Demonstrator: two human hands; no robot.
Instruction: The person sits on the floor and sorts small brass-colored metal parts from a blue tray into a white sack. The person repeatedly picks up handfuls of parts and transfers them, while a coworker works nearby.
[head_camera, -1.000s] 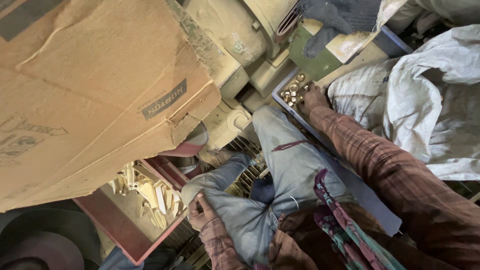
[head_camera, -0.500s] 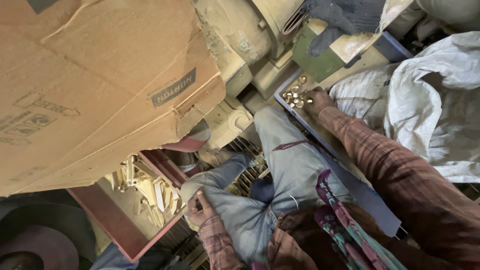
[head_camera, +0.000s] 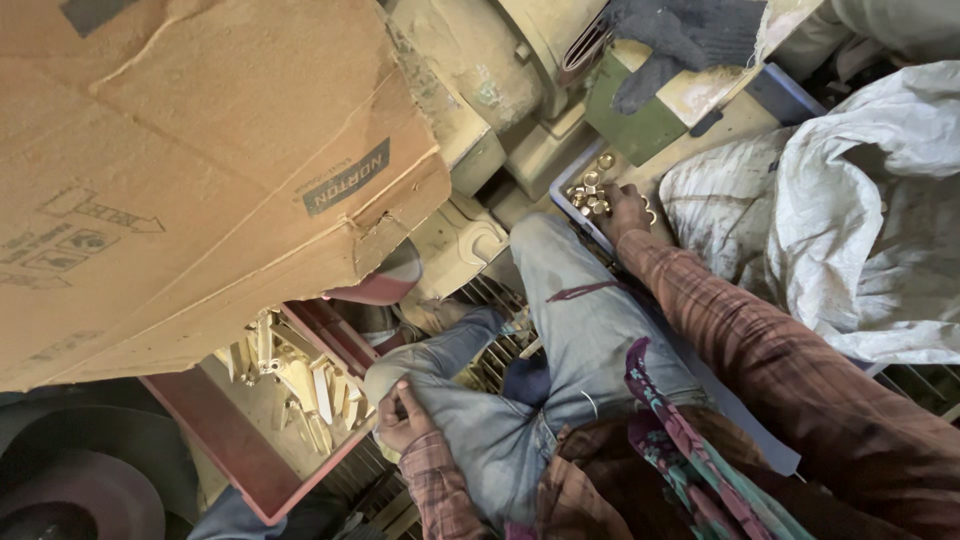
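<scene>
Cluttered workshop floor lies below, with a big cardboard box (head_camera: 200, 170) at the left. Right hand (head_camera: 625, 210) reaches into a blue tray (head_camera: 570, 185) of small brass pieces (head_camera: 590, 195); I cannot tell its grip. Left hand (head_camera: 400, 415) rests curled on the knee, beside a red tray (head_camera: 215, 440).

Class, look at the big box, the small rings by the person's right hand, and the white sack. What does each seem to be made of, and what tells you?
Big box: brown corrugated cardboard, matt, with creased flaps and torn edges.
Small rings: probably brass, judging by their yellow shine; the right hand rests on them in a bluish tray.
White sack: seemingly woven plastic cloth, limp, crumpled and stained.
</scene>
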